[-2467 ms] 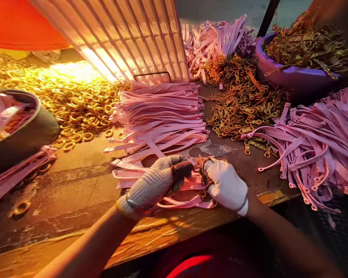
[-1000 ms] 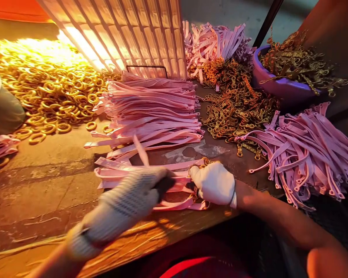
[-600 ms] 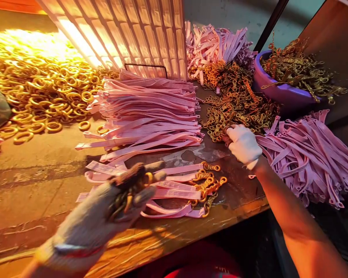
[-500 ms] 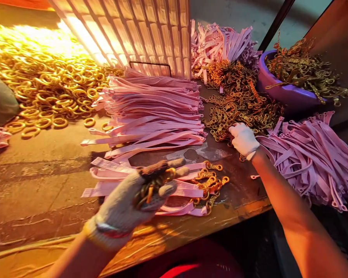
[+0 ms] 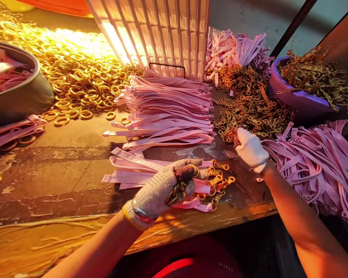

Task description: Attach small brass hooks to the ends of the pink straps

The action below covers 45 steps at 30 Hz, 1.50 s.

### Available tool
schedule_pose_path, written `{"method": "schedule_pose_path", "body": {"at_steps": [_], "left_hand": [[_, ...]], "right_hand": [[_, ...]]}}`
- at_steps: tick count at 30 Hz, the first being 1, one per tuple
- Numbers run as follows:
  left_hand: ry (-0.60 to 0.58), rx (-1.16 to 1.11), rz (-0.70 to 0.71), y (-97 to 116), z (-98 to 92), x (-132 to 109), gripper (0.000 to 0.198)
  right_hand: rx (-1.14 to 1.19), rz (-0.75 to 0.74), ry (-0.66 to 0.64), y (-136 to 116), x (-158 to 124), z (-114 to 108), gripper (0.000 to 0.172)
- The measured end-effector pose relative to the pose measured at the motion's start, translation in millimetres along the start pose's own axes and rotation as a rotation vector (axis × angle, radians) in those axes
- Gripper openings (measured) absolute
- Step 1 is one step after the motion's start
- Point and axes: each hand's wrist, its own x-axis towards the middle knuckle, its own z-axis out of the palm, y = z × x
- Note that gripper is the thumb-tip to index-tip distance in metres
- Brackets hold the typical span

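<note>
My left hand (image 5: 162, 189), in a whitish knit glove with darkened fingers, is curled around several dark brass-coloured metal links (image 5: 177, 193). It hovers over pink straps (image 5: 133, 179) whose right ends carry short brass swivel links (image 5: 217, 181). My right hand (image 5: 252, 150), also gloved, reaches the near edge of a heap of brass swivel links (image 5: 251, 112). Its fingertips are pressed together there, and whatever is between them is hidden. Behind my left hand lies a thick row of pink straps (image 5: 171, 112), laid side by side.
Gold rings (image 5: 84, 81) are heaped at the left beside a grey tub (image 5: 20, 104) of pink straps. A ribbed translucent panel (image 5: 162, 34) stands at the back. To the right are a purple basin (image 5: 292, 94) of chains and a pile of pink straps (image 5: 321, 166).
The view has swung left, bringing more of the grey tub into sight. My left fingers have closed further around the links. My right hand stays by the heap, its wrist turned slightly.
</note>
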Motion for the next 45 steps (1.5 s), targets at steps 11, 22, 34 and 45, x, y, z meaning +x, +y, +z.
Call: {"method": "schedule_pose_path", "body": {"at_steps": [11, 22, 34, 45], "left_hand": [[0.142, 0.651, 0.375, -5.7, 0.7, -2.4, 0.04], [0.193, 0.61, 0.412, -0.3, -7.3, -2.5, 0.052], [0.098, -0.133, 0.093, -10.6, -13.5, 1.4, 0.029], [0.094, 0.542, 0.201, -2.8, -13.9, 6.9, 0.031]], "right_hand": [[1.49, 0.083, -0.374, -108.8, -47.3, 1.6, 0.045], [1.575, 0.271, -0.482, -103.2, -35.5, 8.9, 0.051], [1.626, 0.356, 0.036, -123.2, -39.8, 34.3, 0.035], [0.119, -0.296, -0.184, -106.4, -41.1, 12.2, 0.017]]}}
